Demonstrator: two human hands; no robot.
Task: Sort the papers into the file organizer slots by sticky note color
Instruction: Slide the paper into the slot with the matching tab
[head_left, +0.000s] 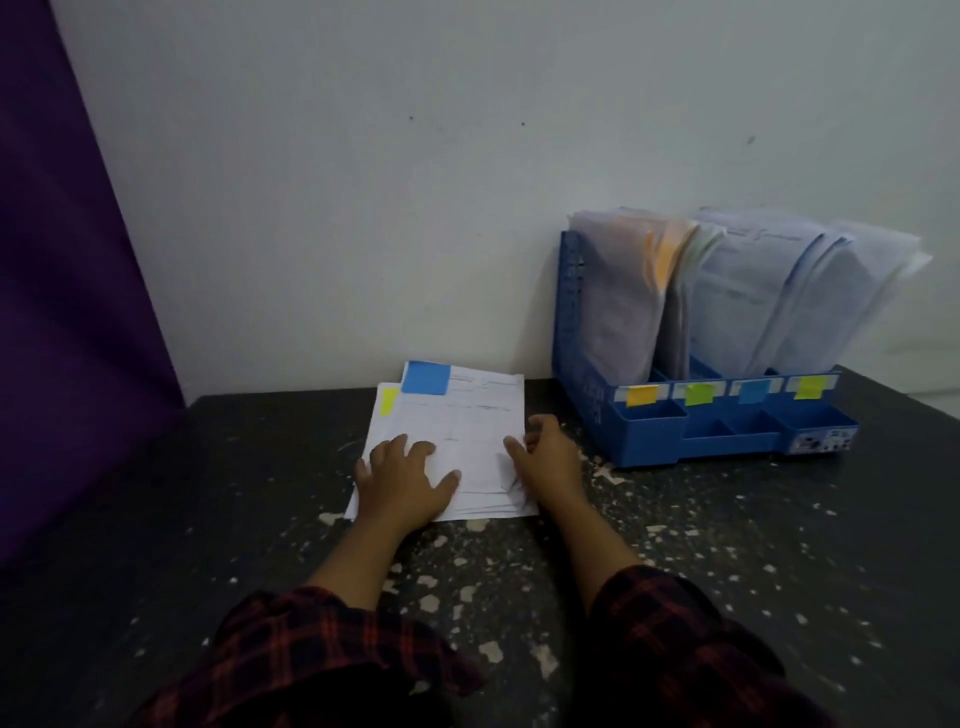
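A small stack of white papers (457, 431) lies flat on the dark table (208, 519) near the wall. The top sheet carries a blue sticky note (425, 378) at its far left corner; a yellow note (388, 401) peeks out from a sheet beneath. My left hand (400, 480) rests flat on the stack's near left part, fingers spread. My right hand (548, 457) pinches the stack's right edge, thumb on top and fingers curled past the edge. To the right stands the blue file organizer (649, 441), its slots full of upright papers.
The organizer's front rail bears orange (642, 396), green (698, 394), blue (754, 391) and yellow (809, 387) tags. A white wall runs behind, a purple panel (67, 312) stands at the left. The tabletop is speckled with chipped paint.
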